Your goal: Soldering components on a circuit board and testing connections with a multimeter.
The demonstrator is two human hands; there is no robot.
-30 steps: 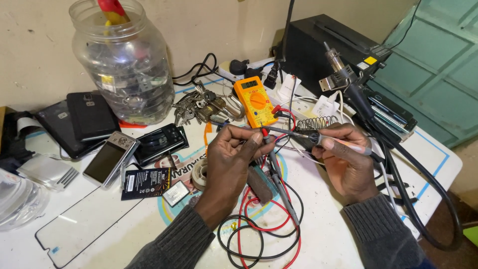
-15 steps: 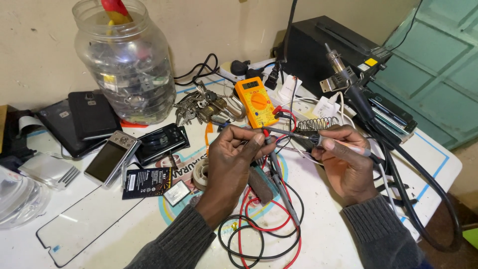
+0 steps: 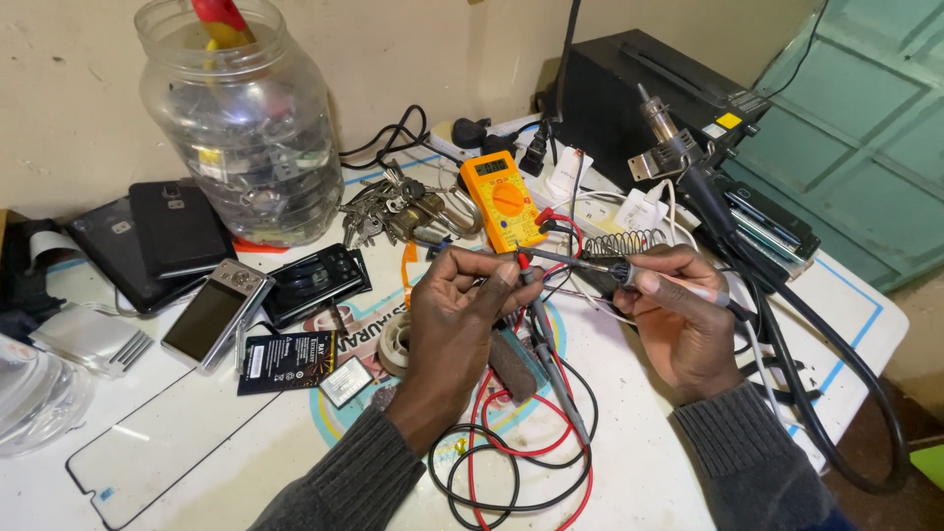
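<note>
My left hand (image 3: 454, 320) is closed around the red and black multimeter probes (image 3: 544, 334), pinching them near their tips at the table's middle. My right hand (image 3: 678, 320) grips a soldering iron (image 3: 649, 277) like a pen, its metal tip pointing left and meeting the probe tips by my left fingers. The probes' red and black leads (image 3: 511, 462) coil on the table near my left wrist. An orange multimeter (image 3: 501, 200) lies just behind both hands.
A big clear jar (image 3: 241, 118) of small parts stands back left. Phones (image 3: 177, 231), a silver camera (image 3: 216, 310), a flat battery (image 3: 285, 361) and a glass screen sheet (image 3: 147, 442) lie left. Keys (image 3: 388, 206), a black soldering station (image 3: 649, 98) with hot-air handle (image 3: 688, 172) sit behind.
Both hands have stayed almost still; the soldering iron's tip remains at the probe tips held in my left hand.
</note>
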